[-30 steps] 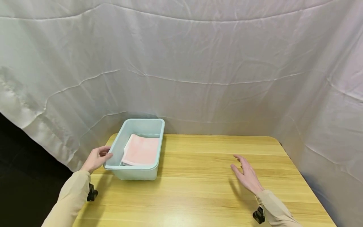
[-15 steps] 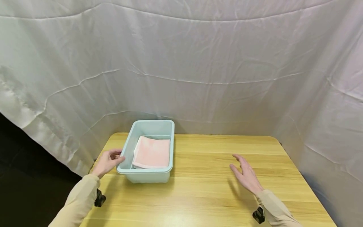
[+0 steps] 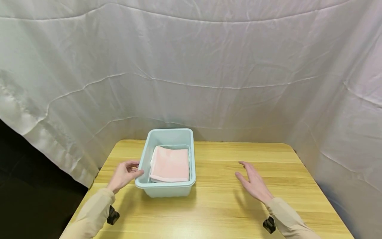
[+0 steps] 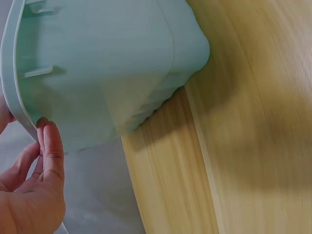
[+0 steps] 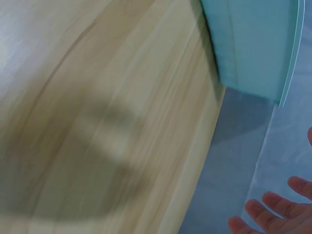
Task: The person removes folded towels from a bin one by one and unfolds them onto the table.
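Observation:
A pale blue-green plastic bin stands on the left half of the wooden table. Inside it lies a folded pink cloth with a white edge, and something whitish shows under its left side. My left hand grips the bin's left rim, thumb over the top and fingers against the outer wall, as the left wrist view confirms at the bin's side. Well to the right of the bin, my right hand hovers over the table with its fingers extended, holding nothing. Its fingertips show at the right wrist view's corner.
A light grey curtain hangs behind the table and along both sides. The wooden table top extends to the right and front of the bin. A black area lies beyond the table at left.
The bin, with the cloth in it, has slid rightward and slightly nearer along with my left hand. My right hand has shifted a little to the left.

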